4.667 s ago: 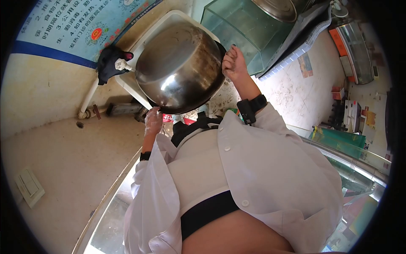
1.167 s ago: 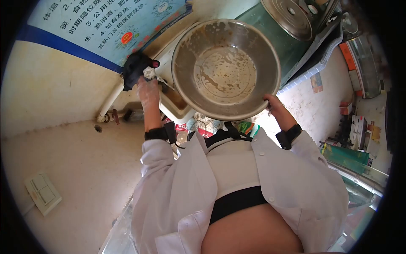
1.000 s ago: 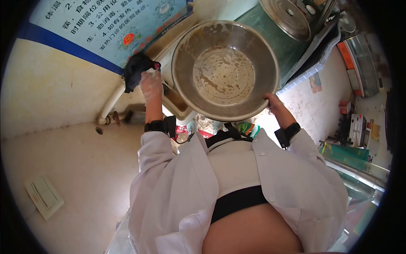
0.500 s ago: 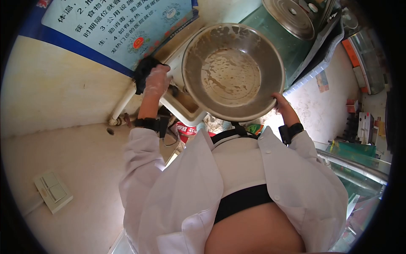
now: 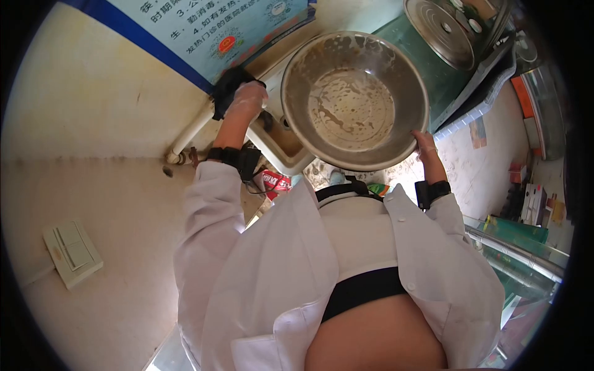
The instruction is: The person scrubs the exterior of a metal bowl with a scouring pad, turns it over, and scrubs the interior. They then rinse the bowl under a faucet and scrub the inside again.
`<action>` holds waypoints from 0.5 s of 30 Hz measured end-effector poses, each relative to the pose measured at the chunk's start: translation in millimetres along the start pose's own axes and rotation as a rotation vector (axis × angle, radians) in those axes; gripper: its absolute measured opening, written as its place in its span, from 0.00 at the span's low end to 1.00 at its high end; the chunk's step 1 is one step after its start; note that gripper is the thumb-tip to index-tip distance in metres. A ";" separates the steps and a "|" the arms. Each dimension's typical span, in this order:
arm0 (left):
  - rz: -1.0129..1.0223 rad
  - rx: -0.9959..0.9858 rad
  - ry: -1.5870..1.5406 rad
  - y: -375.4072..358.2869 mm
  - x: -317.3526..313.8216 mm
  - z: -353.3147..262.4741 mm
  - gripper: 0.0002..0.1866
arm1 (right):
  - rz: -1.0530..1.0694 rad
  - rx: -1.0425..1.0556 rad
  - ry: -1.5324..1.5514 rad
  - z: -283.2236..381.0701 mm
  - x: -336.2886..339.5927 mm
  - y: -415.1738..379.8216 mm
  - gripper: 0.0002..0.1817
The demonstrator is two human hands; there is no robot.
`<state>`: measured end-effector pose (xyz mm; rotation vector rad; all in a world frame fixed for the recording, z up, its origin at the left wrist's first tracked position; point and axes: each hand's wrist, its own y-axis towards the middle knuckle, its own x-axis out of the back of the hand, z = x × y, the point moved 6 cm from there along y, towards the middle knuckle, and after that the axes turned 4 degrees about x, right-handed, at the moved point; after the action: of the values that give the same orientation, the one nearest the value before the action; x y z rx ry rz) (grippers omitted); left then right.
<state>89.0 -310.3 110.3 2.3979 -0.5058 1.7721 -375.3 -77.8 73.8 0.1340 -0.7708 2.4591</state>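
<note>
Rinse step: right hand (image 5: 426, 145) gripped bowl (image 5: 354, 99) rim at 4 o'clock; left hand (image 5: 245, 102) closed on tap (image 5: 230, 88); turning it seemed next.

Tap (image 5: 230, 86) under black cloth

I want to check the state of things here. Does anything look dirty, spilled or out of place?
Yes. The metal basin, held by its rim in the right hand over the white sink, has brownish foamy residue across its bottom and up its wall. The left hand rests at the cloth-wrapped tap. Nothing looks spilled or broken.
</note>
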 end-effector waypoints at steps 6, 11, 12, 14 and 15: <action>0.249 -0.264 -0.113 -19.5 9.5 -28.6 0.10 | -0.034 0.183 -0.014 38.3 -13.1 10.2 0.21; 0.016 0.401 -0.193 -35.8 49.8 -16.4 0.14 | -0.018 0.227 -0.173 57.4 -20.6 19.5 0.20; 0.009 0.400 -0.197 -34.3 47.2 -14.7 0.14 | -0.028 0.246 -0.132 59.8 -22.7 21.9 0.20; 0.008 0.351 -0.150 -27.0 37.4 -12.8 0.15 | -0.057 0.241 -0.138 60.4 -23.8 30.1 0.20; 0.003 0.347 -0.153 -21.7 35.0 -9.6 0.15 | -0.086 0.222 -0.145 57.8 -21.6 33.7 0.20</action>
<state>96.6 -294.0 148.6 2.7788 -0.2296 1.8158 -379.1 -143.1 99.6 0.4230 -0.5362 2.4663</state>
